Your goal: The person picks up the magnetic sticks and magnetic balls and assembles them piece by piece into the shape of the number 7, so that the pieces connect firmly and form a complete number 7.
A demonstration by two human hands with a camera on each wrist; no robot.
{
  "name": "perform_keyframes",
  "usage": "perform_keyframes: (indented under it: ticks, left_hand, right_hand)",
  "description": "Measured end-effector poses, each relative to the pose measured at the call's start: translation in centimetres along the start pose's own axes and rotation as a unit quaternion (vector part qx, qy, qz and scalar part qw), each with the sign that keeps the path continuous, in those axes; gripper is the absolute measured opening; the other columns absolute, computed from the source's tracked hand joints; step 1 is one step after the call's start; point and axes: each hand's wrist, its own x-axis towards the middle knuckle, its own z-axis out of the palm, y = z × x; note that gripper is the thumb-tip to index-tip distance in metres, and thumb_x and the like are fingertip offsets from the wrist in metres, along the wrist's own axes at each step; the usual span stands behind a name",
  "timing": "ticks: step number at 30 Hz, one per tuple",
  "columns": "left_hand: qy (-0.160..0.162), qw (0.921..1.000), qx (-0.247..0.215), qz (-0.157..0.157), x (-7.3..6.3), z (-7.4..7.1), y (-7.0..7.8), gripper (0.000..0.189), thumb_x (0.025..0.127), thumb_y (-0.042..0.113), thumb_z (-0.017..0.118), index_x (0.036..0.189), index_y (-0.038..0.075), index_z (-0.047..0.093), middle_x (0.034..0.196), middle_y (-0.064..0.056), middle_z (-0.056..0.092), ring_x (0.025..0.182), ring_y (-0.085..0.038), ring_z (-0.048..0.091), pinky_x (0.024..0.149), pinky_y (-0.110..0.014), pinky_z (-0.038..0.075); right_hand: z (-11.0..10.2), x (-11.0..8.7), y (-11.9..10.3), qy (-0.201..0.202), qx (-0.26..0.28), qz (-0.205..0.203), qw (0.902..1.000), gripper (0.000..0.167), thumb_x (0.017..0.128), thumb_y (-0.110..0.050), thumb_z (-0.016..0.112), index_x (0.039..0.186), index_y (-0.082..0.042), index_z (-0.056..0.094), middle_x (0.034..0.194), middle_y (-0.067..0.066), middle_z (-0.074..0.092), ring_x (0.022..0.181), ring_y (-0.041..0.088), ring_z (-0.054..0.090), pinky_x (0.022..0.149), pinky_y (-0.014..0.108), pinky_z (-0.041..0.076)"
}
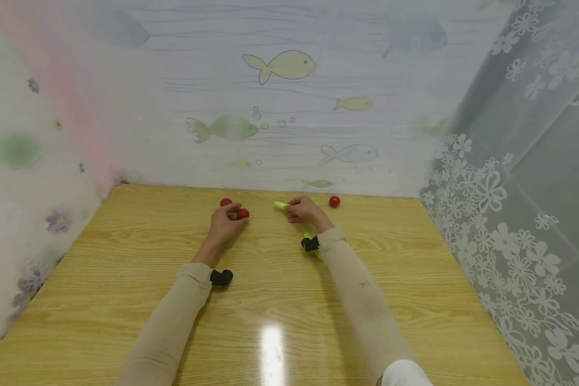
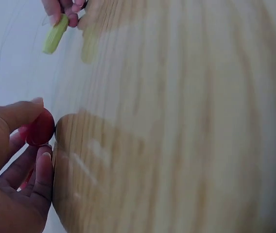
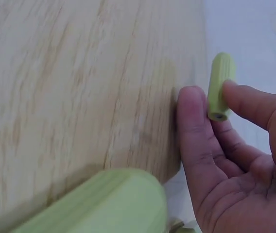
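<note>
My left hand [image 1: 223,225] holds a small shiny red ball [image 1: 243,213] between thumb and fingers, close over the table. In the left wrist view, the red ball [image 2: 41,127] shows beside the thumb tip. A second red ball [image 1: 225,202] is just behind that hand, partly covered by its fingers. To the right, my right hand [image 1: 303,209] pinches a short light-green ribbed stick [image 1: 280,205] between thumb and fingers. The right wrist view shows the stick [image 3: 220,85] with a small dark hole in its near end.
A third red ball [image 1: 334,201] lies near the table's back edge, right of my right hand. Under the right wrist camera lies another yellow-green piece [image 1: 319,256], which looks large and ribbed in the right wrist view. Fish-patterned curtain [image 1: 289,155] hangs behind the wooden table [image 1: 251,311].
</note>
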Motion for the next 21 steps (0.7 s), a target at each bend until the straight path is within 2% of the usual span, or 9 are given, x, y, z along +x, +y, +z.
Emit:
perform_keyframes:
  ticks: [3,6,10,13,17,19,21]
  left_hand:
    - [0.003,1.0000,0.006,-0.004,-0.1,0.0,0.1,0.053,0.094,0.010,0.073,0.141,-0.006,0.055,0.135,-0.028,0.059,0.117,-0.042,0.061,0.104,-0.051,0.050]
    - [0.008,0.9999,0.004,-0.011,-0.2,0.0,0.1,0.052,0.092,0.009,0.074,0.139,-0.007,0.057,0.132,-0.028,0.060,0.117,-0.041,0.061,0.104,-0.051,0.050]
    - [0.013,0.9997,-0.006,-0.019,-0.4,-0.1,0.3,0.050,0.090,0.008,0.077,0.134,-0.006,0.059,0.128,-0.027,0.061,0.116,-0.041,0.062,0.104,-0.051,0.051]
    - [0.012,0.9996,-0.011,-0.022,-0.3,-0.1,0.4,0.046,0.090,0.009,0.077,0.131,-0.005,0.061,0.126,-0.026,0.062,0.115,-0.040,0.062,0.103,-0.050,0.051]
    - [0.011,0.9997,-0.010,-0.021,-0.4,-0.1,0.6,0.043,0.091,0.011,0.077,0.128,-0.005,0.062,0.125,-0.026,0.061,0.115,-0.040,0.060,0.102,-0.051,0.051]
    - [0.011,0.9997,-0.011,-0.021,-0.6,-0.2,0.7,0.042,0.091,0.010,0.076,0.128,-0.005,0.062,0.125,-0.027,0.060,0.116,-0.042,0.060,0.102,-0.052,0.051]
    - [0.011,0.9997,-0.014,-0.019,-0.7,-0.3,0.8,0.041,0.091,0.008,0.076,0.128,-0.005,0.062,0.126,-0.027,0.060,0.117,-0.043,0.060,0.103,-0.053,0.050]
  right_hand:
    - [-0.2,0.0,0.2,0.008,0.012,-0.006,0.9999,0.044,0.102,-0.009,0.061,0.142,0.008,0.049,0.121,0.026,0.065,0.079,0.016,0.069,0.079,0.031,0.062]
    - [-0.4,0.2,0.5,0.021,0.025,-0.015,0.9994,0.048,0.100,-0.007,0.064,0.143,0.008,0.049,0.128,0.029,0.064,0.083,0.017,0.072,0.079,0.030,0.062]
    - [-0.8,0.3,0.8,0.036,0.050,-0.033,0.9976,0.045,0.097,-0.003,0.067,0.138,0.009,0.054,0.124,0.031,0.065,0.077,0.014,0.071,0.075,0.029,0.062]
    - [-0.9,-0.1,0.6,0.043,0.062,-0.047,0.9961,0.042,0.096,-0.001,0.067,0.135,0.010,0.056,0.121,0.033,0.066,0.082,0.023,0.073,0.079,0.032,0.062]
    - [-1.0,-0.9,-0.1,0.051,0.063,-0.062,0.9948,0.042,0.096,-0.005,0.067,0.134,0.010,0.058,0.123,0.031,0.067,0.093,0.025,0.072,0.088,0.035,0.061]
    - [-1.0,-1.1,-0.3,0.054,0.064,-0.073,0.9939,0.041,0.097,-0.006,0.068,0.134,0.009,0.059,0.124,0.030,0.066,0.094,0.022,0.071,0.090,0.036,0.060]
    - [-0.9,-1.4,-0.7,0.054,0.067,-0.086,0.9926,0.041,0.098,-0.008,0.068,0.134,0.008,0.059,0.127,0.029,0.065,0.101,0.027,0.070,0.095,0.039,0.058]
